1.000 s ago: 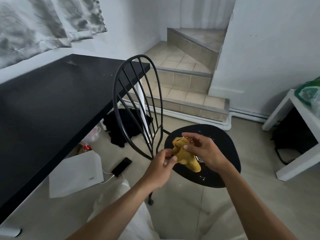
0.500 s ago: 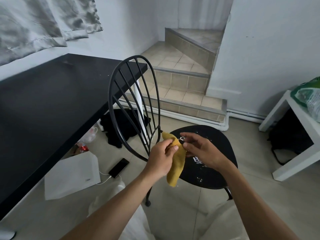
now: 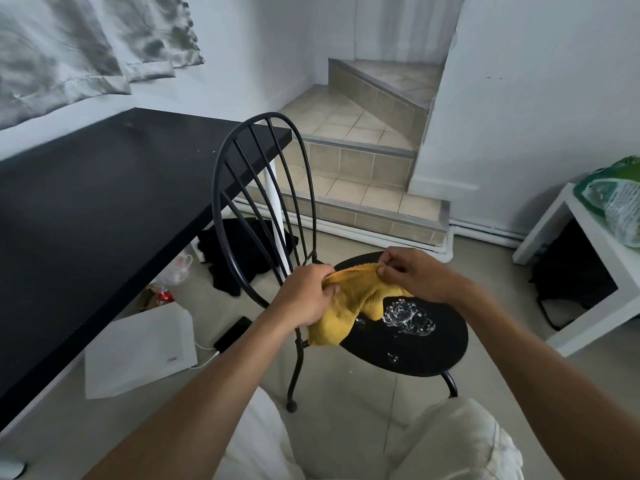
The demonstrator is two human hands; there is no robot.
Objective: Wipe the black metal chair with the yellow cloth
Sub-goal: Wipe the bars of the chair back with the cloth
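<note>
L hand [image 3: 304, 296] & R hand [image 3: 415, 271] each pinch the top edge of 1 yellow cloth [image 3: 349, 303], stretched btwn them. Its rest hangs over the left edge of the seat of 1 black metal chair [image 3: 415, 355]. 1 wet patch [image 3: 408, 315] mid-seat, beside the cloth. 1 phone [image 3: 232, 333] on the floor. Mark on 1 white box [image 3: 138, 348] unreadable.

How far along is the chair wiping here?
Done: nothing looks wiped yet; a wet foamy patch sits on the black chair seat. In hand: left hand and right hand grip the yellow cloth, spread between them over the seat. Left: wiping the seat and backrest.
</note>
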